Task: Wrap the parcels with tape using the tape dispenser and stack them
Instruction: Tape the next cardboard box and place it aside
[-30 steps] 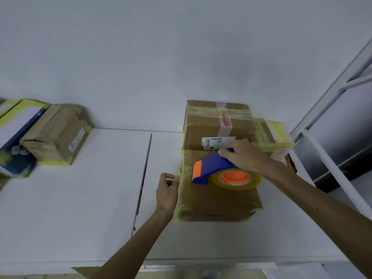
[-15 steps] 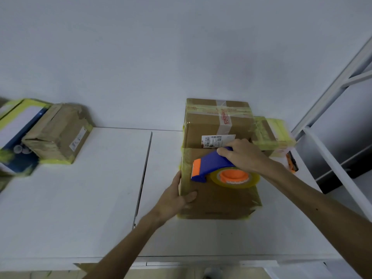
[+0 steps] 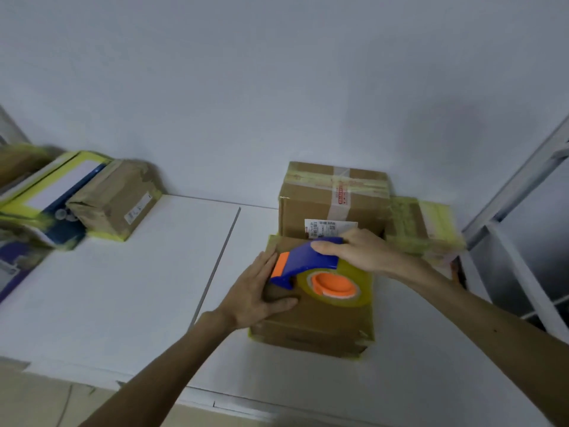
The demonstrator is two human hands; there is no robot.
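While our right hand is gripping the blue-and-orange tape dispenser on top of the brown parcel, we are pressing our left hand, fingers straight, against its left edge on the white worktop; a taller parcel is standing just behind.

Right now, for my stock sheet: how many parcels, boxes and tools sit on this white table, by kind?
Brown cardboard parcels: 4 (front, rear, right, left)
Blue, white and yellow printed box: 1
Blue and orange tape dispenser: 1
Total: 6; blurred shapes at the far left edge left uncounted.
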